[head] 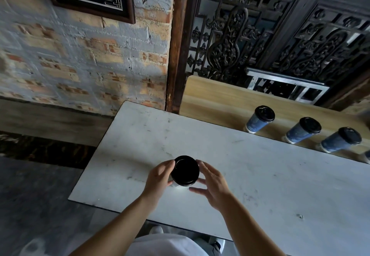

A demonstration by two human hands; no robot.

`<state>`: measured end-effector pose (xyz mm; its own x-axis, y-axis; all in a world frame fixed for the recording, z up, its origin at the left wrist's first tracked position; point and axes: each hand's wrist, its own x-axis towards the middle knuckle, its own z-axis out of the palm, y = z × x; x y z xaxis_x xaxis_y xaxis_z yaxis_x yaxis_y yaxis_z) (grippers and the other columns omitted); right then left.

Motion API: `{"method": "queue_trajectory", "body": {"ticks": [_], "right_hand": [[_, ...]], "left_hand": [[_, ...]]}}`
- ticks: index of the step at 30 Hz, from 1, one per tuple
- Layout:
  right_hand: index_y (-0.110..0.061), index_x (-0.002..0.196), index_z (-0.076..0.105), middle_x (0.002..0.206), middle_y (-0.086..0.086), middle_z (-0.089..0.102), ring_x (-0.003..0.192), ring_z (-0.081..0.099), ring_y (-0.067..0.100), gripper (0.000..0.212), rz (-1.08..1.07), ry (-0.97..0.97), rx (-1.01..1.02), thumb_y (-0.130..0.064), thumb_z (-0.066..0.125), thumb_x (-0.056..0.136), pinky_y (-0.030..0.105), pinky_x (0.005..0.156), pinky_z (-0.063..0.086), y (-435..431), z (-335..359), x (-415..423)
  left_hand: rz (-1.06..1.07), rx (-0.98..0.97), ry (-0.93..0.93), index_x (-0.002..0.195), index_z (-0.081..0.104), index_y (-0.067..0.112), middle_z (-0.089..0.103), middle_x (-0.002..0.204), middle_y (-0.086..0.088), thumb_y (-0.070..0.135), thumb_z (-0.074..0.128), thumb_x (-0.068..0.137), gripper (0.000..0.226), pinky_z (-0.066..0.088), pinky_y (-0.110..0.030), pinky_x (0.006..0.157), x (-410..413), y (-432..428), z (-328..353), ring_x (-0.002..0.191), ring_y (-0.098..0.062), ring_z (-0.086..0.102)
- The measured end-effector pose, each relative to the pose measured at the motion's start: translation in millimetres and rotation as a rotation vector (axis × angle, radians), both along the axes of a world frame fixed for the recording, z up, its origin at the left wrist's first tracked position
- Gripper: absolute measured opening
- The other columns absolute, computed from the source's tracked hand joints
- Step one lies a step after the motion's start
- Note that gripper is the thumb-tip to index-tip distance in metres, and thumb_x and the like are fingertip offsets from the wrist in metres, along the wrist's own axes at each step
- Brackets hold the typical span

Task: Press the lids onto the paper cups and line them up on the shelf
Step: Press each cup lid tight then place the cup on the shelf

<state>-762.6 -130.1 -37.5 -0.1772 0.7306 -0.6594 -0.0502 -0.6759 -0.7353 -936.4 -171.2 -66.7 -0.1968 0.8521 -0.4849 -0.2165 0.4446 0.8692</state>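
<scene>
Cup [178,185] with black lid [185,170], seen from above, standing on the near left part of the white table [260,185]. The lid hides nearly all of the cup from here; only a pale sliver of its wall shows below. The lid lies level on the rim, but whether it is snapped fully home cannot be told.

Left hand [159,177]: fingers and thumb curled round the cup wall just under the lid, most likely to keep the cup from sliding or tipping while the lid is pushed down.

Right hand [213,180]: fingers spread and nearly straight, just beside the lid on its right. The forefinger tip is at the lid's edge, the other fingers are clear of it, and the hand grips nothing. The pose would suit a press around the rim.

Shelf [216,99]: a pale wooden board running just behind the table's far edge. Three lidded cups [302,131] stand on it in a row near its front edge, evenly spaced and not touching. A fourth cup [367,156] is cut off at the right border. Bare board lies to the left of the row, which is probably where this cup belongs.

Background: a brick wall [80,55] on the left and a dark carved screen [280,41] behind the shelf.
</scene>
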Motion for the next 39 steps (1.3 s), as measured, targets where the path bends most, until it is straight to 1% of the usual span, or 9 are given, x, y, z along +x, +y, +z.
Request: {"method": "queue_trajectory", "body": {"ticks": [5, 11, 16, 18, 21, 25, 28, 33, 39], "right_hand": [[-0.019, 0.107, 0.076, 0.11, 0.003, 0.075, 0.098, 0.072, 0.028, 0.023, -0.045, 0.04, -0.025, -0.028, 0.055, 0.102, 0.051, 0.082, 0.061, -3.9, -1.8, -8.5], [-0.014, 0.105, 0.072, 0.112, 0.008, 0.07, 0.107, 0.067, 0.032, 0.024, -0.049, -0.025, -0.021, -0.028, 0.053, 0.102, 0.049, 0.072, 0.063, -2.4, -2.4, -20.0], [-0.016, 0.105, 0.067, 0.114, 0.012, 0.063, 0.104, 0.065, 0.028, 0.028, -0.047, -0.17, 0.029, -0.031, 0.045, 0.102, 0.05, 0.069, 0.063, -5.2, -4.2, -30.0], [-0.018, 0.106, 0.067, 0.111, 0.009, 0.063, 0.103, 0.065, 0.026, 0.027, -0.049, -0.193, 0.061, -0.032, 0.044, 0.102, 0.05, 0.067, 0.063, -6.2, -3.1, -31.0], [-0.021, 0.105, 0.065, 0.106, 0.004, 0.064, 0.101, 0.065, 0.022, 0.025, -0.056, -0.198, 0.089, -0.033, 0.042, 0.103, 0.049, 0.064, 0.063, -8.8, -9.7, -31.9], [-0.023, 0.104, 0.063, 0.107, 0.004, 0.064, 0.102, 0.066, 0.023, 0.023, -0.093, -0.167, 0.08, -0.032, 0.042, 0.103, 0.054, 0.064, 0.063, -7.5, -14.9, -35.3], [-0.02, 0.107, 0.063, 0.113, 0.008, 0.063, 0.107, 0.064, 0.025, 0.022, -0.111, -0.131, 0.046, -0.029, 0.043, 0.104, 0.056, 0.067, 0.062, -6.8, -9.9, -36.3], [-0.008, 0.11, 0.065, 0.119, 0.013, 0.061, 0.115, 0.061, 0.029, 0.017, -0.122, -0.031, 0.018, -0.017, 0.054, 0.099, 0.055, 0.077, 0.061, -2.4, -0.3, -29.0], [-0.014, 0.107, 0.073, 0.117, 0.009, 0.069, 0.117, 0.062, 0.027, 0.023, -0.237, 0.044, 0.038, -0.026, 0.054, 0.1, 0.037, 0.084, 0.059, -9.9, 1.4, -23.4]], "left_hand": [[0.072, 0.043, 0.033, 0.109, 0.071, 0.025, 0.073, 0.107, 0.008, 0.032, 0.048, 0.106, 0.024, 0.06, -0.021, 0.073, 6.0, 1.2, 1.8, 0.1, -0.002, 0.068], [0.089, 0.083, 0.057, 0.112, 0.068, 0.014, 0.071, 0.107, 0.005, 0.025, 0.046, 0.106, 0.025, 0.06, -0.02, 0.069, 6.4, 4.3, -0.6, 0.102, -0.006, 0.067], [0.043, 0.123, 0.19, 0.101, 0.067, 0.022, 0.071, 0.103, -0.002, 0.022, 0.042, 0.108, 0.025, 0.06, -0.051, 0.089, 5.4, 6.0, -7.4, 0.104, -0.021, 0.068], [0.031, 0.129, 0.207, 0.103, 0.065, 0.021, 0.07, 0.104, -0.003, 0.021, 0.04, 0.108, 0.026, 0.057, -0.055, 0.092, 4.9, 6.7, -7.7, 0.106, -0.024, 0.067], [0.001, 0.119, 0.229, 0.106, 0.064, 0.025, 0.071, 0.104, 0.0, 0.024, 0.037, 0.109, 0.028, 0.059, -0.054, 0.089, 6.8, 7.6, -10.6, 0.106, -0.022, 0.068], [0.03, 0.138, 0.232, 0.107, 0.061, 0.015, 0.069, 0.102, -0.008, 0.022, 0.036, 0.109, 0.026, 0.059, -0.052, 0.087, 9.7, 9.0, -16.4, 0.101, -0.025, 0.067], [0.021, 0.111, 0.134, 0.105, 0.06, 0.019, 0.068, 0.102, -0.003, 0.022, 0.036, 0.109, 0.025, 0.063, -0.034, 0.075, 7.9, 9.8, -14.3, 0.098, -0.014, 0.067], [-0.007, 0.089, 0.1, 0.112, 0.063, 0.028, 0.069, 0.111, 0.009, 0.024, 0.035, 0.11, 0.028, 0.061, -0.023, 0.072, 4.6, 10.9, -8.0, 0.097, 0.007, 0.067], [0.127, -0.014, 0.061, 0.116, 0.061, 0.025, 0.067, 0.116, 0.002, 0.035, 0.044, 0.107, 0.022, 0.058, -0.03, 0.069, 14.9, 2.2, -7.1, 0.108, -0.009, 0.065]]}}
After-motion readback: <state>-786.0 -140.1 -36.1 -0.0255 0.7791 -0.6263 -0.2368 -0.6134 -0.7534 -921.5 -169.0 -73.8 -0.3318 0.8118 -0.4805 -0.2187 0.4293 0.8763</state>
